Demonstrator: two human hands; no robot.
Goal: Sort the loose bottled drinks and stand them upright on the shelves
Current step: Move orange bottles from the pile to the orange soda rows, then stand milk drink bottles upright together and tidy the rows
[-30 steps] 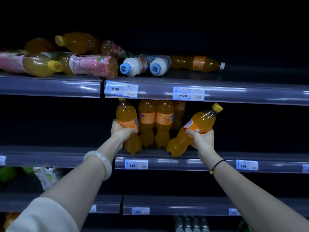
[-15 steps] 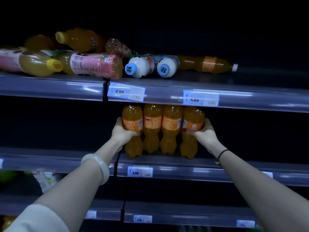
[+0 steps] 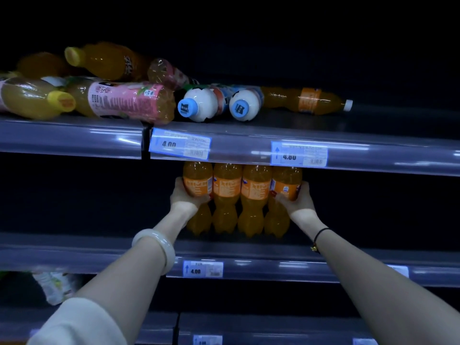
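Several orange soda bottles stand upright in a tight row on the middle shelf (image 3: 249,255). My left hand (image 3: 185,196) grips the leftmost bottle (image 3: 198,180) at its label. My right hand (image 3: 296,201) grips the rightmost bottle (image 3: 286,183) at its label. Two more orange bottles (image 3: 227,195) stand between them. On the top shelf (image 3: 323,150) loose bottles lie on their sides: a pink-labelled juice bottle (image 3: 124,102), two white bottles with blue caps (image 3: 199,105), an orange soda bottle (image 3: 306,99) and yellow-capped juice bottles (image 3: 32,97).
Price tags (image 3: 179,146) hang on the shelf fronts. A white packet (image 3: 53,286) lies on the lower shelf at the left. The middle shelf is dark on both sides of the row. More shelf rails run below.
My right hand brought the tilted orange bottle upright and set it at the right end of the row. Both hands now squeeze the row together. The view has moved closer.
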